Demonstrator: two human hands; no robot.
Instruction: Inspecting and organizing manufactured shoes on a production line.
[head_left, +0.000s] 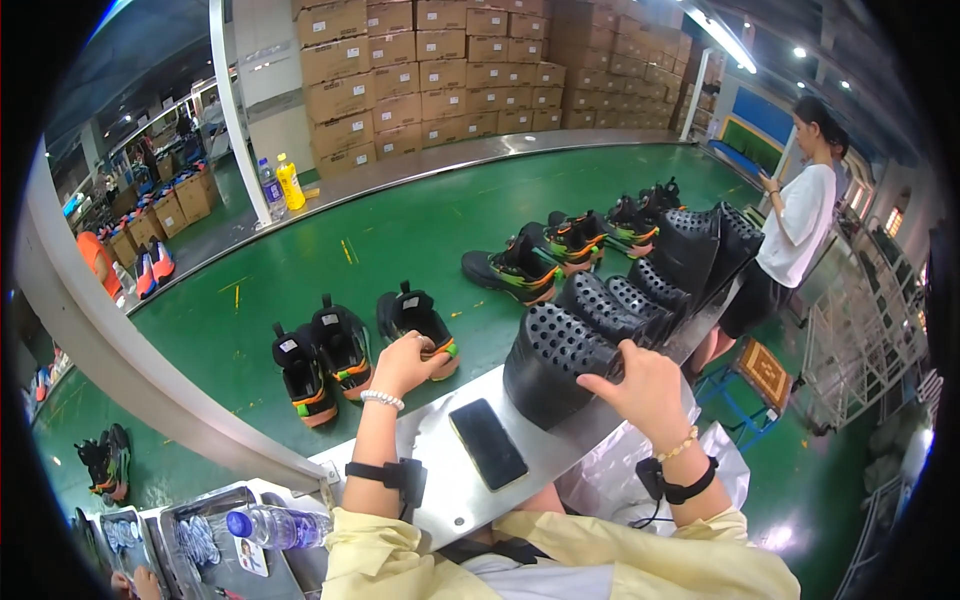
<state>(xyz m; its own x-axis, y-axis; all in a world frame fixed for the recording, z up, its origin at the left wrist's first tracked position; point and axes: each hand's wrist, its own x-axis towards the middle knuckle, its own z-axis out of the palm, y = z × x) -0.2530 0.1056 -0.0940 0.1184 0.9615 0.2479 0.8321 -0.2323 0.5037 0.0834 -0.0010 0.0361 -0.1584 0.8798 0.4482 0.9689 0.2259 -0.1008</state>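
Note:
My left hand (405, 366) is closed on the heel collar of a black sneaker (412, 318) with orange and green trim. To its left stand two matching sneakers (340, 335), heels toward me. My right hand (645, 392) grips the near right edge of a black form (548, 368) with a rounded top full of round holes. My right thumb lies against its side, and the other fingers are partly hidden. Several similar black perforated forms (598, 302) stand in a row behind it. Beyond them is a line of more sneakers (510, 268).
A dark phone (488, 443) lies on the metal ledge (440, 510) before me. A white post (150, 370) rises at left, near a water bottle (278, 526). A person (803, 215) stands at right by a stool (752, 385). Cartons (420, 75) are stacked behind the green surface (400, 240).

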